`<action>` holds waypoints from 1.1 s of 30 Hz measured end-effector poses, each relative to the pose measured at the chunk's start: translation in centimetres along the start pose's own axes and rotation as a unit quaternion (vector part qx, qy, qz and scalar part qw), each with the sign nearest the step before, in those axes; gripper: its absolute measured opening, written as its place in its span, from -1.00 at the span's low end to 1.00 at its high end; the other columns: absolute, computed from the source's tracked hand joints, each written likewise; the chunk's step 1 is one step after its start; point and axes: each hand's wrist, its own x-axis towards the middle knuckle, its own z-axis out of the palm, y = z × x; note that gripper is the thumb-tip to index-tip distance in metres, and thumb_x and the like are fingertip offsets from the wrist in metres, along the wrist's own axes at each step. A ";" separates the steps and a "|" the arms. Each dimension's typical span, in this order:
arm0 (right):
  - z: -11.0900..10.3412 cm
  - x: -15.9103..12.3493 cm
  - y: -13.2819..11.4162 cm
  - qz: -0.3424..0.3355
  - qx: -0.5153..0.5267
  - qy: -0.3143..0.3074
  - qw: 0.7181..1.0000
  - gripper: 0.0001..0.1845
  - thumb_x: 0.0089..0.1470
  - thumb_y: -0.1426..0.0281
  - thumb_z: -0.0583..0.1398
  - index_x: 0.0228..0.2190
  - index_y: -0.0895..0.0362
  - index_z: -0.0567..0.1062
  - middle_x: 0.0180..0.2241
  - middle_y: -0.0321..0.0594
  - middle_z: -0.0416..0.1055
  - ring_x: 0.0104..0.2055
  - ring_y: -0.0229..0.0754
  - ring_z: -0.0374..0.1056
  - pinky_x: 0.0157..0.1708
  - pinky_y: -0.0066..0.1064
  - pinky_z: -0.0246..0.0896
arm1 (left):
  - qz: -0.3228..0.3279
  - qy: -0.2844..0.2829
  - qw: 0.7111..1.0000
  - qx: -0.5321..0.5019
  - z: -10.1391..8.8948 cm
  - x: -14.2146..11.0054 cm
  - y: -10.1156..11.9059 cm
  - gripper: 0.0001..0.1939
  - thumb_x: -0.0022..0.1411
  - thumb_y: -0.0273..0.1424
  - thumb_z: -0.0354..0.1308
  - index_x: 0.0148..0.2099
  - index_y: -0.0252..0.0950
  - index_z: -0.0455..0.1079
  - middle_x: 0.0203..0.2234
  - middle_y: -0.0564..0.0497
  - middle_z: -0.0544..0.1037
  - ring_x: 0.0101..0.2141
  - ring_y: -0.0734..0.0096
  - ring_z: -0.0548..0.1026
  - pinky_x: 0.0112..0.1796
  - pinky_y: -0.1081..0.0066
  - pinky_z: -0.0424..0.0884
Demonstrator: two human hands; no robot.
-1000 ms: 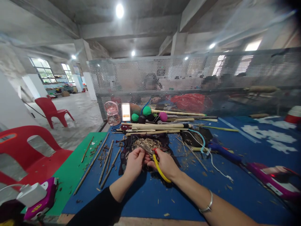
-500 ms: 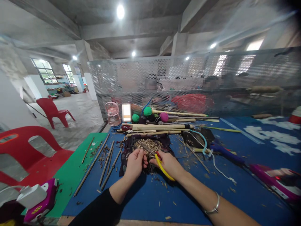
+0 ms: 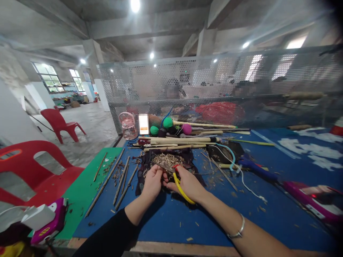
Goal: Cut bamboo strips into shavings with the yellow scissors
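My right hand (image 3: 189, 184) is closed on a pair of scissors with yellow handles (image 3: 183, 192). The blades point up and left, over a heap of small brown chopped pieces (image 3: 171, 159). Close beside the blades, my left hand (image 3: 153, 182) has its fingertips pinched together; what they hold, if anything, is too small and hidden to make out. Under the heap lies a dark cloth (image 3: 140, 181), its edges showing around both hands. Loose chips are scattered on the blue table surface (image 3: 160, 228).
Thin sticks (image 3: 120, 184) lie left of the cloth, with pale rods (image 3: 184, 141) behind it. A pink bottle (image 3: 128, 126) and green balls (image 3: 168, 122) stand before the perforated metal screen (image 3: 150, 80). Right are a white cord (image 3: 248, 189) and a purple power strip (image 3: 308, 203).
The scissors' blades have swung to a flatter angle, closer to my left fingertips. Both hands stay over the heap, and the whole view has shifted slightly.
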 end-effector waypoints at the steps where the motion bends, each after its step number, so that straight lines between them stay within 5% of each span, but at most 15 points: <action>1: 0.0 0.0 -0.1 -0.006 0.001 0.004 1.000 -0.51 -0.19 0.09 0.25 -0.30 0.15 0.31 -0.28 -0.13 0.39 -0.28 -0.14 0.32 -0.33 -0.42 0.10 | -0.001 -0.001 1.000 0.001 0.0 0.0 0.0 -0.62 0.00 -0.06 0.09 -0.44 -0.30 0.19 -0.69 0.16 0.30 -0.68 0.62 0.29 -0.66 0.60 0.24; 15: 1.3 0.3 0.7 0.043 -0.038 -0.014 0.998 -0.58 -0.09 -0.01 0.15 -0.46 0.12 0.34 -0.53 -0.22 0.40 -0.54 -0.26 0.26 -0.56 -0.50 -0.08 | 0.021 0.015 1.000 0.002 0.4 -0.4 0.7 -0.56 -0.04 -0.01 0.11 -0.50 -0.31 0.17 -0.71 0.18 0.26 -0.72 0.67 0.21 -0.66 0.60 0.17; 23: 0.7 0.5 1.2 0.035 0.001 -0.042 0.998 -0.61 -0.02 0.04 0.10 -0.48 0.13 0.38 -0.51 -0.21 0.42 -0.50 -0.24 0.29 -0.53 -0.51 -0.01 | 0.003 0.007 1.000 0.006 0.0 0.1 0.2 -0.56 -0.03 0.01 0.08 -0.47 -0.31 0.19 -0.70 0.17 0.26 -0.71 0.66 0.23 -0.69 0.61 0.18; 33: 0.2 1.1 2.4 0.035 -0.007 0.033 0.999 -0.60 -0.03 0.04 0.08 -0.54 0.13 0.34 -0.56 -0.25 0.36 -0.53 -0.27 0.19 -0.52 -0.51 0.01 | 0.007 0.016 1.000 -0.012 -0.2 0.2 0.3 -0.64 0.00 -0.09 0.12 -0.40 -0.29 0.19 -0.62 0.17 0.26 -0.63 0.63 0.27 -0.67 0.62 0.24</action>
